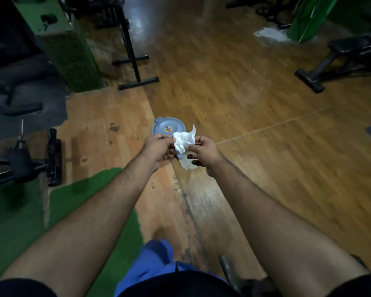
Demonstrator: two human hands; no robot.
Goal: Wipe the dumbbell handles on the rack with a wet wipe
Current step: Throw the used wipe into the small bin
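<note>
Person, head view. Left hand [159, 147] and right hand [204, 153]: bare, no gloves, rings or watch visible. Forearms: bare from wrist up, with visible hair. Sleeves: short, black, one on each upper arm; left sleeve [15, 288] at the bottom corner left of the trousers, right sleeve [360, 286] at the bottom corner right of them. Trousers [156, 264]: blue cloth, creased, between the two arms. Shirt [180, 285]: black, its hem just below the trousers in the picture.
</note>
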